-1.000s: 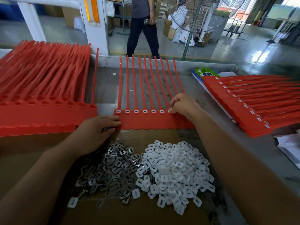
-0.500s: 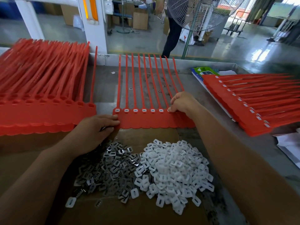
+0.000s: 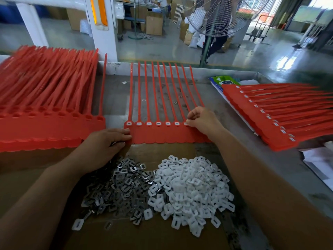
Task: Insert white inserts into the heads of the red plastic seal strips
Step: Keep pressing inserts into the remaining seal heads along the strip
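A red seal strip sheet (image 3: 162, 137) lies flat in the middle of the table, its tails pointing away from me. Several of its heads carry white inserts (image 3: 158, 123) in a row. My right hand (image 3: 202, 121) has curled fingers and pinches a white insert (image 3: 186, 123) at a head near the right end of the row. My left hand (image 3: 106, 147) rests with fairly straight fingers on the sheet's lower left corner. A heap of loose white inserts (image 3: 191, 192) sits on cardboard in front of me.
A heap of grey metal clips (image 3: 122, 188) lies left of the white heap. A tall stack of red strips (image 3: 45, 109) stands at the left, and another stack (image 3: 279, 116) with inserts fitted at the right. Papers (image 3: 320, 159) lie at the right edge. A fan and a walking person stand behind the table.
Both hands have stayed almost in place on the sheet. The person behind the table has walked to the right, behind the fan.
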Motion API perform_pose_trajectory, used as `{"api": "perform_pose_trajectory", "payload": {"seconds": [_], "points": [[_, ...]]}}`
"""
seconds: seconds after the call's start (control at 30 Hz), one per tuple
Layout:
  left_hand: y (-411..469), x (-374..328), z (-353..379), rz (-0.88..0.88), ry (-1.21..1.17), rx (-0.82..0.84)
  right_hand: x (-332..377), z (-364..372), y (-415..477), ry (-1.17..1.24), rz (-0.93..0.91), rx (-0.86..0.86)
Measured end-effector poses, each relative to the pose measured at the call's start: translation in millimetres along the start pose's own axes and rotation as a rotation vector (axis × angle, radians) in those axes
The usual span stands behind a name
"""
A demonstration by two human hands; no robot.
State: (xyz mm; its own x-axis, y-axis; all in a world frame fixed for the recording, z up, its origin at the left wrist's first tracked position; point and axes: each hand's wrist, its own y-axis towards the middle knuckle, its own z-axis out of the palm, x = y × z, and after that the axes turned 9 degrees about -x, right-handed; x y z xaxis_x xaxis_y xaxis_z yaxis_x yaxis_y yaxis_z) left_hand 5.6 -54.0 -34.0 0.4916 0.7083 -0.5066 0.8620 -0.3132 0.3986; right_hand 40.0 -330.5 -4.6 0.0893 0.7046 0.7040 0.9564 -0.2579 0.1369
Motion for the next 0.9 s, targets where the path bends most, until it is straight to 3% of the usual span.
{"api": "perform_pose_trajectory", "payload": {"seconds": [0.2,0.6,0.9], "points": [[-0.8,0.0,0.3,-0.015,-0.012,0.005,2.9,-15.9,-18.7,0.072,-0.093,-0.015],[-2.7,0.0,-1.9,-0.020,-0.009,0.012,22.6,-36.1,-67.5,-0.160,-0.262,0.512],[-3.6,0.3,-2.0,-0.021,-0.018,0.016,17.3,-28.7,-69.5,-0.220,-0.235,0.532]]}}
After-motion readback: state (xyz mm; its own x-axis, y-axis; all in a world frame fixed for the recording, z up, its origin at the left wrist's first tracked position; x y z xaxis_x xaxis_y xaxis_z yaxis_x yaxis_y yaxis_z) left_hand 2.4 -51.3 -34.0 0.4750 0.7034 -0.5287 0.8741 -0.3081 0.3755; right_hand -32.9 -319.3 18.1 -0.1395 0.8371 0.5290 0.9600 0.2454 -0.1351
